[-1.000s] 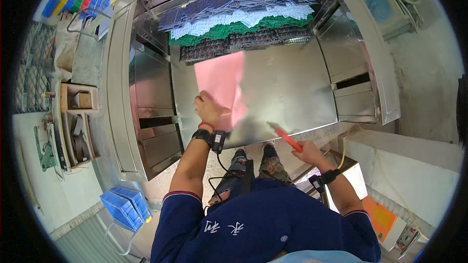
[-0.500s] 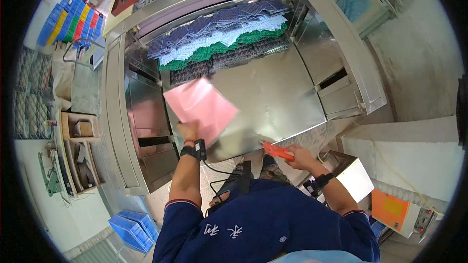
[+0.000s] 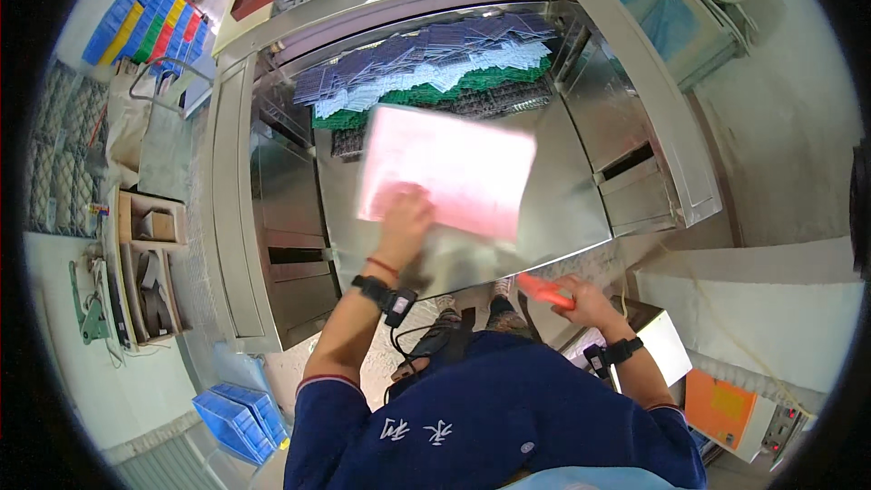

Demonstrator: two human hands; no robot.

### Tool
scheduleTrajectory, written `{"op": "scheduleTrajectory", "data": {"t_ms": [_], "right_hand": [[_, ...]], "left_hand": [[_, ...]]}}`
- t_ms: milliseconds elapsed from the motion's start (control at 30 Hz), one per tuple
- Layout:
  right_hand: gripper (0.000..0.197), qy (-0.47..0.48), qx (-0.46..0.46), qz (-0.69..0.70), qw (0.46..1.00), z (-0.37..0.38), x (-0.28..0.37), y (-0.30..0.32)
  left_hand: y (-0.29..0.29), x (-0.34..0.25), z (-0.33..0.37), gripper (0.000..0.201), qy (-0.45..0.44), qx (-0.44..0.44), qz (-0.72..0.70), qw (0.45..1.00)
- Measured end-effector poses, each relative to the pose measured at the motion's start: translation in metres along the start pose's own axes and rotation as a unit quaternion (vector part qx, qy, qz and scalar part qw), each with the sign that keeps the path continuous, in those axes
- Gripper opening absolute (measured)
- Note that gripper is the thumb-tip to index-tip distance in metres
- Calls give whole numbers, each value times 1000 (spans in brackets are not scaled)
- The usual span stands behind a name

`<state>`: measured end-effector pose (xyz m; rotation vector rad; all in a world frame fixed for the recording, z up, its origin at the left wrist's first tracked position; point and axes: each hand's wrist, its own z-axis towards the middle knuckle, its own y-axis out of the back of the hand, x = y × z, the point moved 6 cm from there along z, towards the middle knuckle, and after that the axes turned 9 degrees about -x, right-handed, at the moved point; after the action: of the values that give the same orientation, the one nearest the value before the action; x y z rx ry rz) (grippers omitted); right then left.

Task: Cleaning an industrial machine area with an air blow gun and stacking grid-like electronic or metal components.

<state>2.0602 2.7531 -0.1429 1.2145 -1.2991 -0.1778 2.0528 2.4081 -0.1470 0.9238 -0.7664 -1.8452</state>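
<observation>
Swung rightward: one smooth, rectangular pink sheet [image 3: 467, 159], which I see left fingers [image 3: 415, 198] pinching; right fingers [image 3: 571, 283] clutch a slim orange-red handle [image 3: 543, 290].

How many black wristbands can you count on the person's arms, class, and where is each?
2. One black wristband is behind the left hand, which holds the pink sheet; the other wristband is behind the right hand, which grips the red tool. Neither is hidden.

A pink sheet [image 3: 467, 168] slants near a red tool [image 3: 544, 291].
</observation>
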Motion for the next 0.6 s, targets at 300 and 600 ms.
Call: {"op": "scheduleTrajectory", "data": {"t_ms": [300,600], "right_hand": [[32,-72,138,-113,981,45,-11,-58],[32,74,260,-53,961,48,37,-103]], "left_hand": [[-104,5,-93,26,58,116,-133,983],[-100,7,-97,25,89,91,-166,978]]}}
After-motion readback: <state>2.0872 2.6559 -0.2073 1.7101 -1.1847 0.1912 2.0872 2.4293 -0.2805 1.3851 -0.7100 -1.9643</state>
